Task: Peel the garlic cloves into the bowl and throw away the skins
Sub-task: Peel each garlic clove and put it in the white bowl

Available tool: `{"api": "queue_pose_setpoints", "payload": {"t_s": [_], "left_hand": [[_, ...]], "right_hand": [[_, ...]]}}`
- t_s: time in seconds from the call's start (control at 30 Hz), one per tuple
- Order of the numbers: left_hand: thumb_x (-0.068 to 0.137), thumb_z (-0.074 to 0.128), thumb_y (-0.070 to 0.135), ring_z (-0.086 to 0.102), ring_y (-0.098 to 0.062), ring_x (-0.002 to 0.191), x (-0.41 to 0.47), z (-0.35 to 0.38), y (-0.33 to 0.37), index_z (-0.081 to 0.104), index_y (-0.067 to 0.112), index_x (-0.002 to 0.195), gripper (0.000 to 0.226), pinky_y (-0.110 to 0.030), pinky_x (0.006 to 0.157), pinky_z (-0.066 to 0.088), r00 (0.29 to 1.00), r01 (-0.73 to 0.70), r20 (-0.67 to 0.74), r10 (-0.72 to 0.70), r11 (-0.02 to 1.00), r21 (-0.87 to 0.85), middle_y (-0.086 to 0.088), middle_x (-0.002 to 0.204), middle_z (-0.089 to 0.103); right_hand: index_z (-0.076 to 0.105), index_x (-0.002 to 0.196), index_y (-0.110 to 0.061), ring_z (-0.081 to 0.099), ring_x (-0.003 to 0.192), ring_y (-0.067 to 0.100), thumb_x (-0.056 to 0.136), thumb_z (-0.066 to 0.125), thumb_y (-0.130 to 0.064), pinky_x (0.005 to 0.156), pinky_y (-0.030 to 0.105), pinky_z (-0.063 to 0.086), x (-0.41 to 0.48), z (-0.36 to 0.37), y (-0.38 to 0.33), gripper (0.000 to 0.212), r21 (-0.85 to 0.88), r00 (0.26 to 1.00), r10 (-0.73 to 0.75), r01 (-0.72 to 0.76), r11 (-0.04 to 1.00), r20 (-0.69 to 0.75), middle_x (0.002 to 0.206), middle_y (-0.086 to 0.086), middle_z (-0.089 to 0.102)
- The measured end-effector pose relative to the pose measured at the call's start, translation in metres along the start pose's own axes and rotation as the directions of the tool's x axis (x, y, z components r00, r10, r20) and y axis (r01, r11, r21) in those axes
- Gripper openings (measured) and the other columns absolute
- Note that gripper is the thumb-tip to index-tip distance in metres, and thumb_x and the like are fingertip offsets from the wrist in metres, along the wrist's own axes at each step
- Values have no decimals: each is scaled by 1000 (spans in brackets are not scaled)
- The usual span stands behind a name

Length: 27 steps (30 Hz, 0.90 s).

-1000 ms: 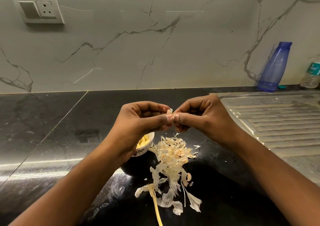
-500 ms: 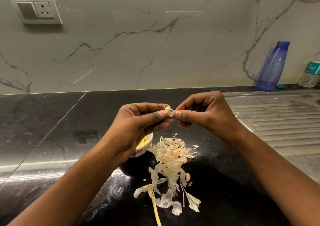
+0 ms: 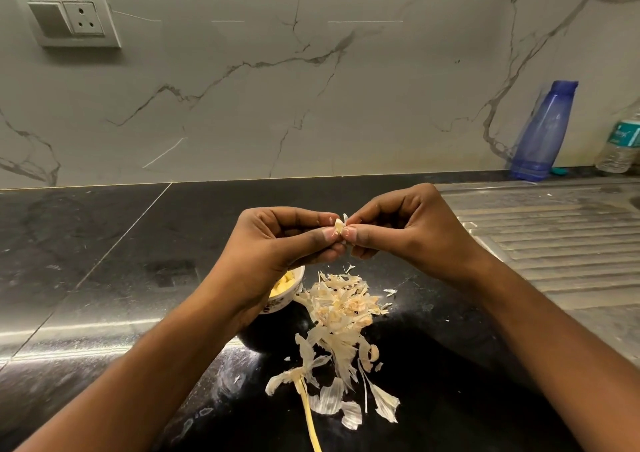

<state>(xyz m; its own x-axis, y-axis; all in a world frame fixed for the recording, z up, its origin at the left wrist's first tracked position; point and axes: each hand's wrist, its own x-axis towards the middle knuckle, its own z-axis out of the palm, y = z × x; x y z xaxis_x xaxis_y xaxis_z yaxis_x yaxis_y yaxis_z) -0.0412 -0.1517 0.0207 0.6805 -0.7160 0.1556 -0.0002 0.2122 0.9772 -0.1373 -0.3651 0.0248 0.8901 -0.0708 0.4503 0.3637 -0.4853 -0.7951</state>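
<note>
We pinch a garlic clove (image 3: 338, 226) between left hand (image 3: 277, 247) and right hand (image 3: 408, 233), mid-peel; once bare, it probably drops into the bowl (image 3: 294, 294) at seven o'clock.

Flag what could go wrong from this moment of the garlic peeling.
1. The garlic clove, pinched between the left hand and right hand, seems to hang over the skin pile rather than the bowl; a slip could drop it among skins.
2. The bowl sits right beside the pile, so flakes may land on the peeled cloves.
3. Small flakes lie scattered on the counter and could be missed at cleanup.
</note>
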Motion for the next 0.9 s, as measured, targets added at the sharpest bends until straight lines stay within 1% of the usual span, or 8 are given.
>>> {"api": "queue_pose_setpoints", "payload": {"t_s": [0.17, 0.3, 0.43, 0.63, 0.77, 0.9], "left_hand": [[79, 74, 10, 79, -31, 91, 1, 1, -2, 76, 1, 110, 33, -31, 82, 65, 999, -50, 4, 50, 995, 82, -19, 101, 80], [81, 73, 11, 79, -31, 90, 0, 0, -3, 76, 1, 110, 30, -30, 81, 65, 996, -85, 11, 85, 988, 132, -18, 100, 80], [81, 73, 9, 79, -30, 89, 0, 1, -4, 76, 0, 109, 29, -30, 81, 65, 995, -98, 21, 96, 985, 145, -17, 100, 80], [81, 74, 12, 79, -31, 89, 1, 1, -4, 77, 3, 108, 29, -32, 81, 66, 990, -138, 18, 137, 972, 191, -14, 100, 81], [81, 74, 14, 80, -29, 88, 0, 1, -5, 78, 3, 108, 30, -31, 80, 66, 985, -172, 10, 174, 957, 233, -11, 99, 81], [81, 73, 13, 80, -27, 87, 0, 2, -5, 77, 3, 107, 29, -27, 77, 65, 983, -183, 11, 185, 957, 227, -11, 98, 81]], "right_hand": [[81, 105, -1, 79, 78, 27, 90, 80, -11, 69, 30, 64, 0, 1, 1, 18, -10, 1000, -3, 3, 1000, 5, 89, 8, 81], [81, 103, -1, 78, 76, 29, 91, 79, -10, 69, 34, 66, 1, 3, 3, 15, -8, 1000, 9, -9, 1000, -13, 88, 10, 80], [82, 100, -4, 78, 75, 29, 90, 79, -10, 68, 33, 66, 0, 4, 4, 12, 1, 999, 33, -33, 999, -23, 87, 10, 80], [80, 102, 0, 79, 79, 31, 90, 79, -11, 72, 38, 67, 0, 2, 2, 17, 55, 997, 76, -76, 996, 3, 89, 13, 81], [80, 102, 1, 78, 78, 33, 90, 78, -9, 72, 39, 67, 0, 3, 3, 16, 80, 996, 82, -81, 994, -16, 88, 14, 80], [80, 102, 1, 78, 76, 34, 91, 78, -9, 72, 42, 68, 0, 6, 4, 15, 81, 996, 82, -79, 994, -34, 87, 14, 80]]}}
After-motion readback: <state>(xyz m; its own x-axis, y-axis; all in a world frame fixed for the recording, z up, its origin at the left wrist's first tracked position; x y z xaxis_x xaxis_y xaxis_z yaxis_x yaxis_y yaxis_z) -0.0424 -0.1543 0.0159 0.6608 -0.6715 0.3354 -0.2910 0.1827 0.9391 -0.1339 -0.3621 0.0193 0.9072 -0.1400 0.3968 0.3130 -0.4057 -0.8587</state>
